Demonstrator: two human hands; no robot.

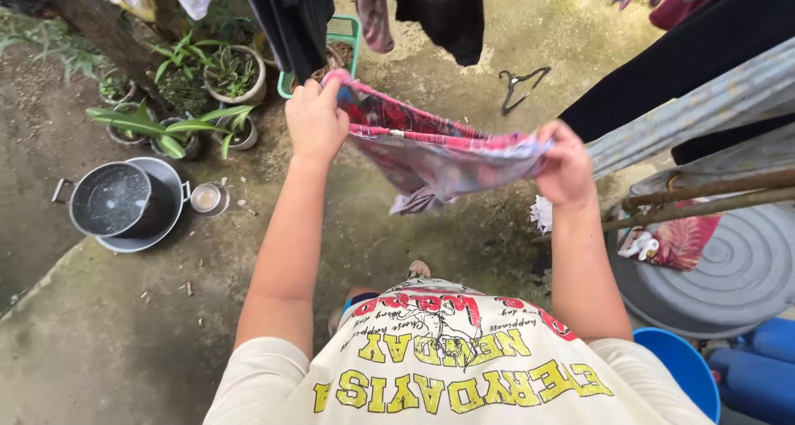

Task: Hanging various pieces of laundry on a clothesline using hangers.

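Pink plaid cloth [431, 147] is stretched out between two bare hands, held up in front of the person's chest and above a damp concrete floor [124, 342]. Left hand [315, 120] is closed tight on one upper corner of the cloth, fingers curled over the bunched edge. Right hand [566, 164] is clamped on the opposite end, with the fabric gathered in its fist. Between them the cloth sags in the middle, and a loose fold hangs down below the top edge. Seen from above, the person wears a cream shirt [447, 367] with red and yellow print. On the floor to the left sits a metal pot [112, 200] with water in it, resting in a wider metal basin [166, 218], and a small metal cup [206, 198] stands just beside them. Behind these are several potted plants [207, 85] with long green leaves. Dark clothes [294, 19] hang from above near the top of the view, and a green plastic basket [344, 31] stands behind them. A black hanger [520, 85] lies on the ground further back. To the right are a round grey lid [729, 268], a blue tub [683, 367], and rusty metal bars [704, 195].
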